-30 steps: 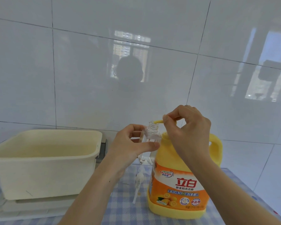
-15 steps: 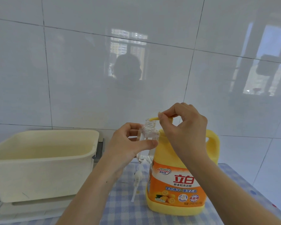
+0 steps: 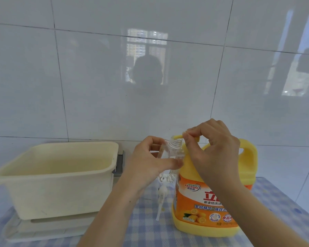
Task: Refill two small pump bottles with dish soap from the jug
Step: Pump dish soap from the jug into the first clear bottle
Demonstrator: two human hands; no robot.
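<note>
A yellow dish soap jug (image 3: 209, 198) with an orange label stands on the blue checked cloth. Its yellow pump head (image 3: 177, 136) sticks out to the left at the top. My right hand (image 3: 212, 148) is closed over that pump head from above. My left hand (image 3: 150, 161) grips a small clear bottle (image 3: 173, 150), uncapped, with its threaded mouth right under the pump spout. A white pump cap (image 3: 162, 191) with its dip tube lies on the cloth below my left hand. A second small bottle is not visible.
A cream plastic basin (image 3: 57, 177) sits on a white tray (image 3: 43, 230) at the left. A glossy white tiled wall (image 3: 96, 86) rises directly behind. The blue checked cloth (image 3: 150, 232) covers the table to its right edge.
Both hands and the small bottle hold nearly the same pose at the jug's pump. Only the camera view has shifted slightly.
</note>
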